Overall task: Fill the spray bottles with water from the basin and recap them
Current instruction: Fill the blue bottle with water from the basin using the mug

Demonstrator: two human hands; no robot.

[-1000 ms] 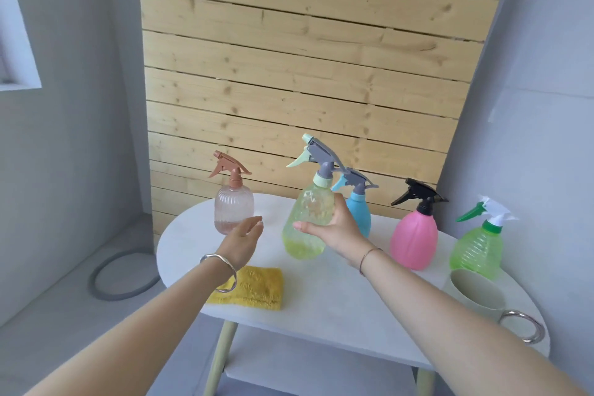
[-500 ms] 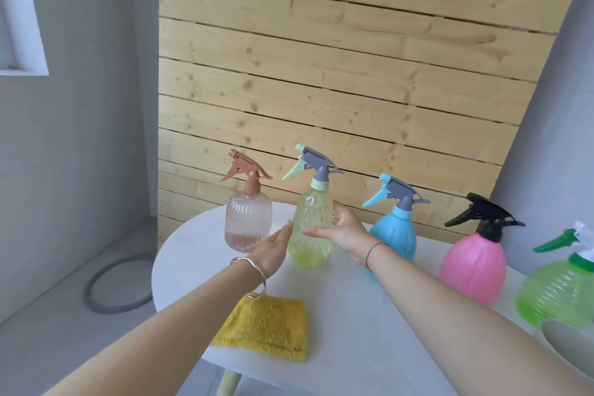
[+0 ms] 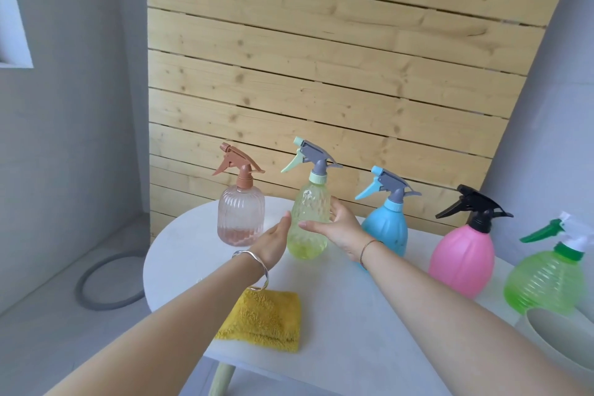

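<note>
While the yellow cloth (image 3: 263, 321) and the basin (image 3: 546, 328), near right, sit idle on the table (image 3: 353, 331), your hands work further in. Left hand (image 3: 273, 243) is flat and relaxed, fingertips by the left side of the yellow-green spray bottle (image 3: 313, 202); contact can't be told. Right hand (image 3: 337, 228) wraps it, thumb behind, fingers in front. 1 s ago that bottle was tilted in front of the blue bottle (image 3: 385, 228). Now it stands upright btw the clear pink bottle (image 3: 241, 215) and the blue one, trigger cap (image 3: 313, 161) on. Prob. this one's recapped and parked, so let go and take the next.
</note>
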